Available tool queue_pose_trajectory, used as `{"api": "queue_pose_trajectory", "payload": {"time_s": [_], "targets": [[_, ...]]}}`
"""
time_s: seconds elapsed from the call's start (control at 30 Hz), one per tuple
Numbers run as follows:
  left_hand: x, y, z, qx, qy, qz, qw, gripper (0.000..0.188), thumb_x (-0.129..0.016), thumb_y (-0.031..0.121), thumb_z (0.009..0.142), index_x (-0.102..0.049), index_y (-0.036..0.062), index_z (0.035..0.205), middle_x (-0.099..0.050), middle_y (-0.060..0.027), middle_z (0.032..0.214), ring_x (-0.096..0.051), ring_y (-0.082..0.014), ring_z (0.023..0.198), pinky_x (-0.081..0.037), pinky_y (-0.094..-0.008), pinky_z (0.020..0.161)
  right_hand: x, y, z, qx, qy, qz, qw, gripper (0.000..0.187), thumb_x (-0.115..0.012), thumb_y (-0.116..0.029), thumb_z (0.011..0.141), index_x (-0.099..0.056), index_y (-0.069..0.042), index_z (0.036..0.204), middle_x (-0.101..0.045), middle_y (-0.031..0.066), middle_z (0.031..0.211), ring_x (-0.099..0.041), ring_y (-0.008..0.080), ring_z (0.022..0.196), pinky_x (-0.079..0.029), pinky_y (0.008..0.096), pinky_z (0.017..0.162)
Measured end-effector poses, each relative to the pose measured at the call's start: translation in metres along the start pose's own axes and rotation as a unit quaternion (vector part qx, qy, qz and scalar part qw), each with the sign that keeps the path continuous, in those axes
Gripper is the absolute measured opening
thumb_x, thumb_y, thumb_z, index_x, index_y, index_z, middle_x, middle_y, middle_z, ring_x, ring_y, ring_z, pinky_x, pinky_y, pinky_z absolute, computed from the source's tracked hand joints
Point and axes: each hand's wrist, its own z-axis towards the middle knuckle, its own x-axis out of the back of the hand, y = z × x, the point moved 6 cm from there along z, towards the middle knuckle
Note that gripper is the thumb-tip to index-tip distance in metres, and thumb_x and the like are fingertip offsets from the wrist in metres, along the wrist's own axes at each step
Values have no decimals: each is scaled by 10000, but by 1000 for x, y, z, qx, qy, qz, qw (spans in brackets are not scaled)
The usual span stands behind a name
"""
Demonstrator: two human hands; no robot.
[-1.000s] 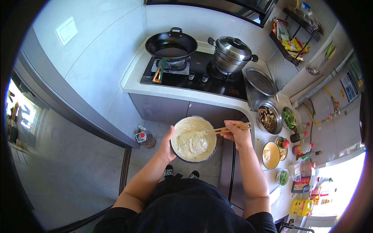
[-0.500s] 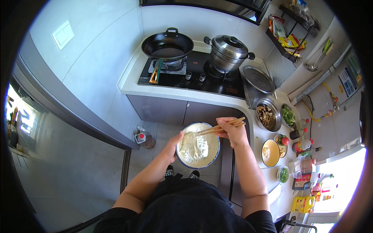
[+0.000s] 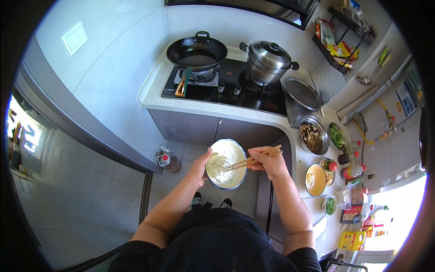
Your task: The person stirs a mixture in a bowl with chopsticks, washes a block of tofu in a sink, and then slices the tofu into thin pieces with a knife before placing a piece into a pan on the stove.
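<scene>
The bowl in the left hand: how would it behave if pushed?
The bowl is probably stiff: it shows no bend where the left hand grips it. The pale mixture seems thick, lying in swirls, so it would likely slump rather than splash.

Left hand [image 3: 200, 167] clasps the bowl [image 3: 233, 146] at its left rim. Right hand [image 3: 270, 163], tightly pinched, hangs just right of it.

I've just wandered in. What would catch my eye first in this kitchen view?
Probably the round bowl of pale, sticky-looking mixture in the middle: the left hand holds its side, and the right hand has wooden chopsticks dipped in it. Beyond, on the black stove, stand a dark wok at left and a lidded steel pot at right. Bowls of food and bottles line the right-hand counter.
</scene>
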Motion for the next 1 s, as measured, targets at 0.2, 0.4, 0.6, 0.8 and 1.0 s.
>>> {"api": "queue_pose_trajectory", "payload": {"time_s": [0.2,0.4,0.6,0.8,1.0], "targets": [[-10,-1,-9,-5,-91,-43,995,699,-484,570,891,-441,26,1329,-527,-143,1297,-507,-257,1205,-409,-401,1004,20,-4,24,50,79,48,994,161,-661,-94,856,-649,20,969,-667,133,813,-674,195,637,-563,228,524],[-5,16,-9,-42,-93,-189,977,758,-476,650,850,-439,64,1329,-518,-132,1296,-494,-282,1218,-425,-473,980,37,5,16,44,106,3,993,154,-661,-87,854,-668,16,968,-670,121,822,-673,177,649,-544,210,525],[9,7,6,-34,7,-77,996,717,-494,636,853,-477,63,1284,-569,-112,1228,-560,-249,1145,-489,-429,906,-5,7,0,17,-6,-22,1000,158,-663,-74,849,-669,25,971,-678,132,806,-676,172,644,-552,214,544],[-2,-7,5,-8,-63,14,998,717,-487,574,888,-436,12,1330,-508,-155,1322,-496,-271,1218,-389,-414,1021,-12,-18,15,47,20,5,999,150,-656,-71,853,-667,33,960,-670,121,786,-666,165,627,-553,219,543],[1,13,-4,-50,-115,-141,982,718,-483,602,876,-453,37,1318,-522,-142,1298,-492,-266,1216,-396,-418,1010,29,-14,21,101,98,-9,990,157,-663,-90,848,-660,15,966,-671,121,806,-671,186,620,-560,227,534]]}}
